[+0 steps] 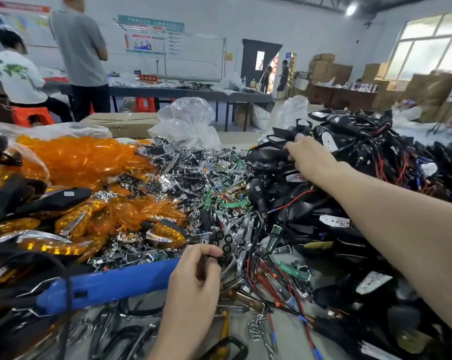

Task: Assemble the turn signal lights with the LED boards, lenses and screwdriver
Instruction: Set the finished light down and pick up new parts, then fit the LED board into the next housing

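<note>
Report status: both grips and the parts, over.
Left grip pinches black holed part. Right grip grasps black housing on pile. Wires tangle through pile.

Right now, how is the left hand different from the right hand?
The left hand is near and low. The right hand reaches far out to the black pile. The left hand pinches a small black piece with round holes. The right hand grips a bigger black housing. Both hold black parts.

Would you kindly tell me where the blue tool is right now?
In the head view the blue tool lies at lower left, its end beside the left hand, in front of the orange lenses.
</note>
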`<state>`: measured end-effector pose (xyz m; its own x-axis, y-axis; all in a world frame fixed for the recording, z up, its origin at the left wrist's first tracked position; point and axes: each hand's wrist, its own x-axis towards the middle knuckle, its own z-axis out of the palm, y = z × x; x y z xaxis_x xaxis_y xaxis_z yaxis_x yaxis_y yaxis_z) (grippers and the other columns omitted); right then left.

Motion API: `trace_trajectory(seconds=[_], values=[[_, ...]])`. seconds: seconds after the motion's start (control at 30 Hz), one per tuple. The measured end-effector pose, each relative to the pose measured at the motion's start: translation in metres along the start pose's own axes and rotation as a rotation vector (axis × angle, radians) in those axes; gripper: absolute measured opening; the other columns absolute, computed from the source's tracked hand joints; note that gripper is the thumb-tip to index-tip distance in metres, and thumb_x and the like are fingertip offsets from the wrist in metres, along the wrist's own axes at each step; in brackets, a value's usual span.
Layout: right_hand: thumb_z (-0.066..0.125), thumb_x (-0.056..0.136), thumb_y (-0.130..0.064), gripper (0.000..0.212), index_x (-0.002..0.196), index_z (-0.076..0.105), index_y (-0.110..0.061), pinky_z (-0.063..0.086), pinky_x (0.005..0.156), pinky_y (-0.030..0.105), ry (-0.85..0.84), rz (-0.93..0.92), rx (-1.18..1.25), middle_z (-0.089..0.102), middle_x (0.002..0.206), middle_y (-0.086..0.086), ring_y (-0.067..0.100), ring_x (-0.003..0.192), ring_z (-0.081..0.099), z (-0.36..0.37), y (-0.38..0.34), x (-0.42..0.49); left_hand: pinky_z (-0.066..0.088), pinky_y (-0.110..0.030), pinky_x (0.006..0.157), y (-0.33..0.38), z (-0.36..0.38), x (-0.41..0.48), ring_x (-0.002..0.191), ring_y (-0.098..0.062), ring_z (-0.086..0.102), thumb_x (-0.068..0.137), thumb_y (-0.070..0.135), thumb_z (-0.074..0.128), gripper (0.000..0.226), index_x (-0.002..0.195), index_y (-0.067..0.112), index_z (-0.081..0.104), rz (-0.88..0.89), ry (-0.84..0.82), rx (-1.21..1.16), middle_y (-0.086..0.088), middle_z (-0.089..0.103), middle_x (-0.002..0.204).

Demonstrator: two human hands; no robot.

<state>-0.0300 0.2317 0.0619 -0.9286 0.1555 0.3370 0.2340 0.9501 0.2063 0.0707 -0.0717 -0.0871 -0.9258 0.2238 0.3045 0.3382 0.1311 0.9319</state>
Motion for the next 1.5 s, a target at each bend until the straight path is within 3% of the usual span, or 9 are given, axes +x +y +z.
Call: trace_trajectory(seconds=[0.2, 0.37, 0.5, 0.6, 0.77, 0.97, 1.1, 1.23, 1.5], values=[[0.049, 0.104, -0.005, 0.031, 0.135, 0.057, -0.005, 0.046, 0.095, 0.026, 0.336, -0.093, 0.505, 0.055, 0.129, 0.013, 0.022, 0.106, 0.057, -0.077, -0.067, 0.017, 0.034, -0.017, 0.043, 0.005, -0.002, -0.001, 0.047, -0.006, 0.046, 0.097, 0.014, 0.053, 0.036, 0.09, 0.049, 0.059, -0.014, 0.012, 0.01, 0.0, 0.065, 0.073], [0.053, 0.101, -0.003, 0.013, 0.109, 0.063, -0.001, 0.055, 0.07, 0.021, 0.638, -0.195, 1.214, 0.064, 0.093, 0.004, 0.007, 0.075, 0.058, -0.187, -0.113, 0.012, 0.031, -0.017, 0.042, 0.012, -0.005, -0.004, 0.045, -0.005, 0.042, 0.098, 0.006, 0.053, 0.042, 0.089, 0.046, 0.062, -0.028, 0.029, -0.054, -0.006, 0.064, 0.066], [0.045, 0.105, 0.002, 0.028, 0.12, 0.044, 0.026, 0.047, 0.075, 0.01, 0.514, -0.104, 1.746, 0.056, 0.104, 0.041, 0.038, 0.095, 0.057, -0.217, -0.105, -0.018, 0.05, -0.022, 0.05, 0.024, -0.011, -0.012, 0.06, -0.011, 0.063, 0.098, 0.004, 0.048, 0.047, 0.108, 0.049, 0.057, 0.013, 0.118, -0.166, 0.014, 0.066, 0.09], [0.042, 0.107, 0.002, 0.013, 0.109, 0.052, 0.009, 0.056, 0.08, 0.026, 0.457, -0.128, 2.228, 0.054, 0.082, 0.01, 0.017, 0.074, 0.053, -0.203, -0.097, -0.061, 0.053, -0.021, 0.052, 0.026, -0.022, -0.014, 0.064, -0.011, 0.064, 0.1, 0.002, 0.04, 0.048, 0.1, 0.04, 0.069, -0.072, 0.23, -0.364, 0.007, 0.069, 0.08], [0.048, 0.105, -0.004, 0.035, 0.138, 0.052, 0.008, 0.049, 0.109, 0.042, 0.302, 0.318, 2.813, 0.065, 0.124, 0.019, 0.021, 0.112, 0.067, -0.101, -0.103, -0.156, 0.045, -0.027, 0.047, 0.025, -0.034, -0.013, 0.047, -0.017, 0.043, 0.091, -0.003, 0.03, 0.052, 0.087, 0.019, 0.077, -0.182, 0.078, -0.584, -0.005, 0.043, 0.054], [0.045, 0.103, 0.003, 0.03, 0.131, 0.055, 0.002, 0.063, 0.083, 0.039, 0.255, 0.744, 2.803, 0.072, 0.106, 0.018, 0.024, 0.092, 0.075, -0.016, -0.147, -0.197, 0.046, -0.02, 0.048, 0.037, -0.01, -0.039, 0.053, -0.013, 0.049, 0.077, 0.027, 0.063, 0.041, 0.109, 0.052, 0.067, -0.166, -0.257, -0.468, -0.002, 0.045, 0.061], [0.047, 0.1, 0.009, 0.022, 0.115, 0.062, 0.003, 0.062, 0.086, 0.035, 0.075, 0.702, 2.677, 0.075, 0.102, 0.019, 0.025, 0.093, 0.074, 0.011, -0.168, -0.212, 0.047, -0.026, 0.047, 0.041, -0.008, -0.032, 0.05, -0.012, 0.041, 0.082, 0.05, 0.074, 0.036, 0.115, 0.035, 0.068, -0.138, -0.049, -0.476, 0.0, 0.039, 0.059], [0.05, 0.099, 0.01, 0.02, 0.105, 0.068, 0.003, 0.062, 0.081, 0.028, -0.085, 0.659, 2.564, 0.074, 0.105, 0.017, 0.023, 0.097, 0.073, 0.021, -0.178, -0.216, 0.045, -0.031, 0.046, 0.041, -0.013, -0.025, 0.043, -0.014, 0.035, 0.078, 0.07, 0.052, 0.053, 0.08, 0.018, 0.063, -0.274, 0.153, -0.528, 0.003, 0.034, 0.054], [0.062, 0.092, 0.007, 0.024, 0.115, 0.062, 0.005, 0.062, 0.073, 0.031, -0.094, 0.72, 2.587, 0.069, 0.112, 0.026, 0.03, 0.092, 0.073, 0.028, -0.176, -0.209, 0.034, -0.019, 0.048, 0.033, -0.02, -0.031, 0.049, -0.001, 0.049, 0.089, 0.049, 0.042, 0.014, 0.095, 0.04, 0.052, 0.088, 0.105, 0.322, 0.022, 0.059, 0.065]])
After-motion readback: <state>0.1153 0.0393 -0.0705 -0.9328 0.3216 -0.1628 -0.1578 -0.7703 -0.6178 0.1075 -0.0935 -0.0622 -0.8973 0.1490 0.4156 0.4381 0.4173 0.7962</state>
